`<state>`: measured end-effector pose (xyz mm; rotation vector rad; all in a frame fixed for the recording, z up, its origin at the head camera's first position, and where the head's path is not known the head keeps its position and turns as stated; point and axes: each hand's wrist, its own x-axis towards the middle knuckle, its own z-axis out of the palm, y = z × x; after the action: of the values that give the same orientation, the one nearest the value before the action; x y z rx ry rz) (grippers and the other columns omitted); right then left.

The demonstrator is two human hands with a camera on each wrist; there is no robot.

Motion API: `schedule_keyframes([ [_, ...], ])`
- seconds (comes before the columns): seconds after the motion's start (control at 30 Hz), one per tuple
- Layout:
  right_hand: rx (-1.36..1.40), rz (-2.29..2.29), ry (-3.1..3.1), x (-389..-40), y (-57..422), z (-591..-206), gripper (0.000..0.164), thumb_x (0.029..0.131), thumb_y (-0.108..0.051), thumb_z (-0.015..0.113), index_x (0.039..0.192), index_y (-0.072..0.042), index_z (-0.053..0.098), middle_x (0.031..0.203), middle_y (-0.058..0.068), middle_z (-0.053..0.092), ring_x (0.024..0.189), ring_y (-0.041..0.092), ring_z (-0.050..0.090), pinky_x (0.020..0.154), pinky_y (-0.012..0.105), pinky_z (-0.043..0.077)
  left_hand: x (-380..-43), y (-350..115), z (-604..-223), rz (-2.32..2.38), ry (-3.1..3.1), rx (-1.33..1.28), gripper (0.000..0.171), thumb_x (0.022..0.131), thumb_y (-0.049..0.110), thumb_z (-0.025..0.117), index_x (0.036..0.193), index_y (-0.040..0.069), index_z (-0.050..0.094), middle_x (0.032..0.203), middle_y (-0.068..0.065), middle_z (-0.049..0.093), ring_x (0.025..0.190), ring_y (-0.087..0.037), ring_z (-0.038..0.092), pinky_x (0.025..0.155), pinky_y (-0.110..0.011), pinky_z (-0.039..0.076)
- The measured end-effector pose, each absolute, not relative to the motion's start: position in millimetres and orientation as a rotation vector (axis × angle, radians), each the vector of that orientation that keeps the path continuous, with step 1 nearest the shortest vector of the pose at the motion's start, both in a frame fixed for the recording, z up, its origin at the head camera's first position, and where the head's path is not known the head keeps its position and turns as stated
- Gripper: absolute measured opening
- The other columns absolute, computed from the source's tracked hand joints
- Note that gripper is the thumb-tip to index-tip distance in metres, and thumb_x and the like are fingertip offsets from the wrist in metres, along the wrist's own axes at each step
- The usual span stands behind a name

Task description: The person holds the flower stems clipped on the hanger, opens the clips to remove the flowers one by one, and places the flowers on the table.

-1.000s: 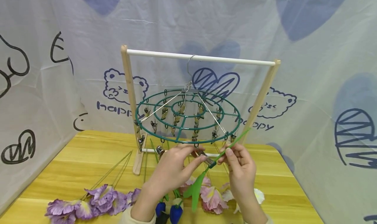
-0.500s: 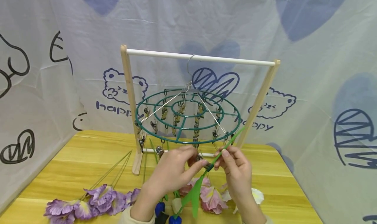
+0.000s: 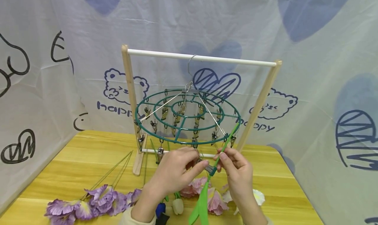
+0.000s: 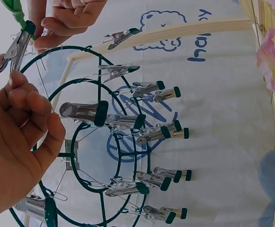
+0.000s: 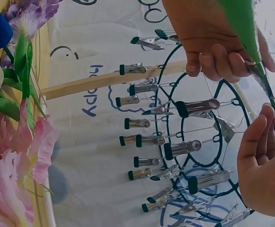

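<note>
My left hand (image 3: 177,167) pinches a metal clip (image 3: 211,169) with dark green tips, which hangs from a round green drying hanger (image 3: 180,141). In the clip's tips lies the green stem (image 3: 228,140) of an artificial tulip, bloom downward. My right hand (image 3: 236,169) pinches that stem just above the clip between thumb and fingers. The tulip's long leaves (image 3: 203,202) hang below the clip, and its bloom is out of the head view. The left wrist view shows the clip (image 4: 18,47) between my left thumb and fingers, its tips at the stem.
A wooden stand with a white rod (image 3: 165,55) carries the hanger, which has several other clips (image 3: 160,154). On the table (image 3: 274,172) lie purple flowers (image 3: 103,202), pink flowers (image 3: 217,202), a white tulip (image 3: 178,206) and a blue tulip (image 3: 160,210).
The stem has tilted more upright, its upper end moving left. The leaves have swung down and right, and the blue bloom has left the head view. Both hands keep their hold; the right moved slightly left.
</note>
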<state>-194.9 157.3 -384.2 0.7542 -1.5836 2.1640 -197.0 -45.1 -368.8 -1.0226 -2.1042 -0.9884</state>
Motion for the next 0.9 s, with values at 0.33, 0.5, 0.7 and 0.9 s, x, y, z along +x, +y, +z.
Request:
schedule_keyframes([
  [0.33, 0.778, 2.124, -1.591, -195.5, 157.3, -382.6, 0.016, 0.102, 0.010, 0.054, 0.106, 0.007, 0.069, 0.092, 0.005, 0.075, 0.074, 0.010, 0.065, 0.064, 0.020, 0.055, -197.9, -43.4, -371.0, -1.025, -2.115, -1.056, 0.048, 0.109, 0.047, 0.051, 0.069, 0.022, 0.046, 0.061, 0.012, 0.039, 0.053, 0.005, 0.027, 0.047, -0.017, 0.026],
  [0.5, 0.778, 2.095, -1.604, -195.6, 158.6, -382.9, 0.015, 0.102, 0.011, 0.054, 0.107, 0.007, 0.069, 0.091, 0.005, 0.075, 0.072, 0.011, 0.064, 0.064, 0.021, 0.055, -197.8, -43.4, -370.9, -1.042, -2.118, -1.076, 0.045, 0.109, 0.043, 0.054, 0.070, 0.022, 0.046, 0.062, 0.013, 0.038, 0.053, 0.004, 0.026, 0.047, -0.017, 0.026],
  [0.7, 0.770, 2.091, -1.611, -194.3, 159.4, -381.3, 0.017, 0.102, 0.011, 0.055, 0.107, 0.005, 0.070, 0.091, 0.006, 0.075, 0.070, 0.011, 0.063, 0.064, 0.021, 0.055, -198.2, -43.3, -370.0, -1.012, -2.089, -1.101, 0.041, 0.109, 0.045, 0.053, 0.073, 0.024, 0.047, 0.065, 0.014, 0.041, 0.056, 0.003, 0.031, 0.050, -0.015, 0.028],
  [0.9, 0.774, 2.084, -1.619, -194.6, 159.3, -381.4, 0.021, 0.102, 0.011, 0.054, 0.106, -0.001, 0.072, 0.091, 0.008, 0.075, 0.070, 0.011, 0.063, 0.063, 0.021, 0.055, -200.6, -42.5, -369.8, -0.940, -2.019, -1.118, 0.041, 0.110, 0.045, 0.049, 0.076, 0.023, 0.048, 0.068, 0.010, 0.045, 0.060, 0.001, 0.034, 0.052, -0.013, 0.029],
])
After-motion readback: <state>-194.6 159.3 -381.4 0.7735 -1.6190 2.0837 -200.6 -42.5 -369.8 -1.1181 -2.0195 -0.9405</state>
